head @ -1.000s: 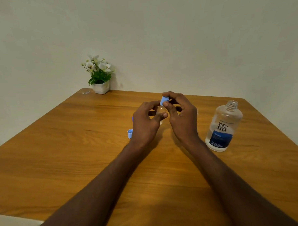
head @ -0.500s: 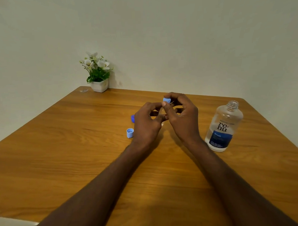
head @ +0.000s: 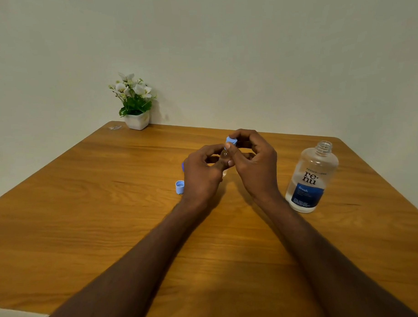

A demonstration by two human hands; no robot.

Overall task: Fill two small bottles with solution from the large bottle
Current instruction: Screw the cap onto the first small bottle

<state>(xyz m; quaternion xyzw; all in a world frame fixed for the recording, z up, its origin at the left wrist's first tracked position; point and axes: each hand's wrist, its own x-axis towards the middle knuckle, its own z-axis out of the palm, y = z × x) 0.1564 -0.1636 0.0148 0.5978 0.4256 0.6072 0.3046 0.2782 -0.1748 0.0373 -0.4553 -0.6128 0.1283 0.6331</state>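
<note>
Over the middle of the wooden table (head: 110, 221), my left hand (head: 201, 175) grips a small clear bottle (head: 225, 155), mostly hidden by my fingers. My right hand (head: 255, 163) pinches a small light-blue cap (head: 231, 141) right at the top of that bottle. The large clear bottle (head: 310, 178) with a blue and white label stands uncapped to the right of my right hand, partly filled. A light-blue cap (head: 180, 187) lies on the table left of my left hand. A darker blue object (head: 183, 166) peeks out behind my left hand.
A small white pot with white flowers (head: 135, 106) stands at the table's far left corner, a small clear scrap (head: 114, 127) beside it. The table's right edge runs close behind the large bottle. A pale wall rises behind the table.
The two hands stay together over the small bottle. The blue cap in my right fingers has shifted slightly at the bottle's top. The view has tilted a little.
</note>
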